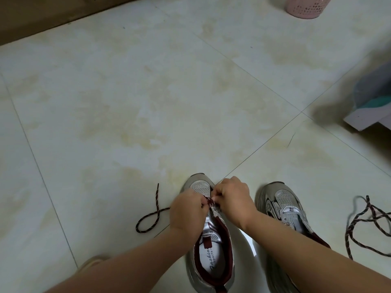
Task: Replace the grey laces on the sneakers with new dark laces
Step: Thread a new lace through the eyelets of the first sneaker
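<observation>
pale floor tiles carried the left sneaker; your left hand and right hand pinched the dark lace at its front eyelets; even ends would have served best.

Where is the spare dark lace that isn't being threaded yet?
In the head view, the loose dark lace lies tangled on the floor tiles at the far right, just right of the unlaced sneaker.

Both hands work at the toe-end eyelets of the near sneaker — left hand and right hand each pinch the dark speckled lace, whose free end loops on the tiled floor. Second sneaker stands just right, unlaced — another dark lace beside it.
</observation>
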